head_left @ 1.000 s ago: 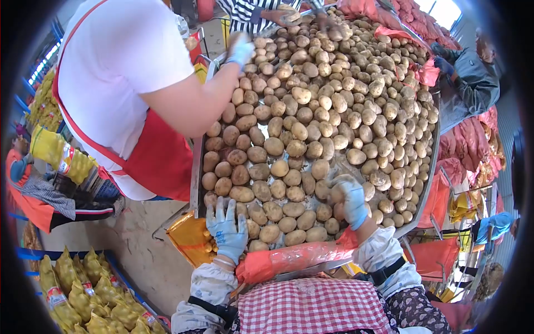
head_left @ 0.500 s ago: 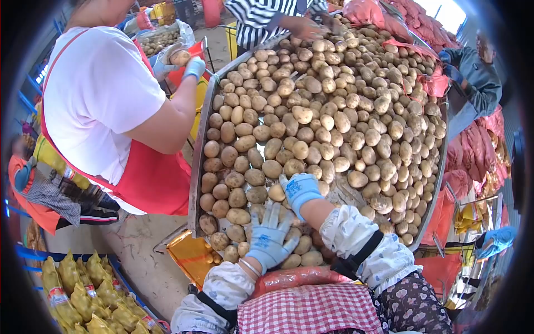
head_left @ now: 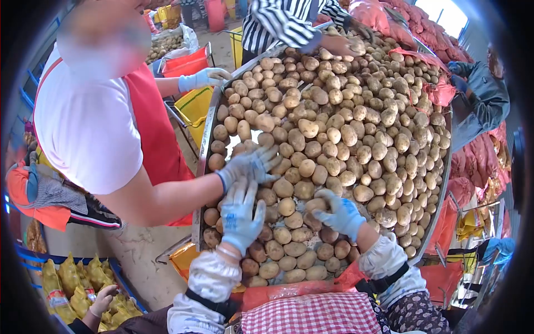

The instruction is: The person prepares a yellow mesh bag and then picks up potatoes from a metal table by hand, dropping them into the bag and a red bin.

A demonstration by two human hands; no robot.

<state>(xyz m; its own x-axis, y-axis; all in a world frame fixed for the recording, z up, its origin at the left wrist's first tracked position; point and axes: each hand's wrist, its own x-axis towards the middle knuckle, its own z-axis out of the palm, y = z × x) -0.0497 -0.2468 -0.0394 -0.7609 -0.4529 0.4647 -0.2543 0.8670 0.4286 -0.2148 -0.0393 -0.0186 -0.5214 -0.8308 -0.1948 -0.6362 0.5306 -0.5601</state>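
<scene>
Potatoes (head_left: 303, 189) cover a metal-rimmed sorting table (head_left: 201, 167) in front of me. My left hand (head_left: 243, 217), in a light blue glove, lies with fingers stretched over potatoes near the left edge. Its fingertips meet the gloved hand (head_left: 250, 166) of a co-worker, which is spread over the potatoes just beyond. On the right, my gloved right hand (head_left: 345, 216) reaches leftward, its thumb and fingers around a brown potato (head_left: 316, 205). Bare patches of the table surface show between potatoes near the left edge.
A co-worker in a red apron (head_left: 158, 128) stands at my left, other hand on the rim. A person in striped sleeves (head_left: 283, 25) handles potatoes at the far end. Yellow net bags (head_left: 69, 278) stand lower left, near another gloved hand (head_left: 103, 300). Red sacks (head_left: 473, 150) are piled right.
My left hand has moved forward and left; my right hand has moved right and slightly nearer. The red-aproned co-worker has turned to the table and reached in. A gloved hand has appeared lower left.
</scene>
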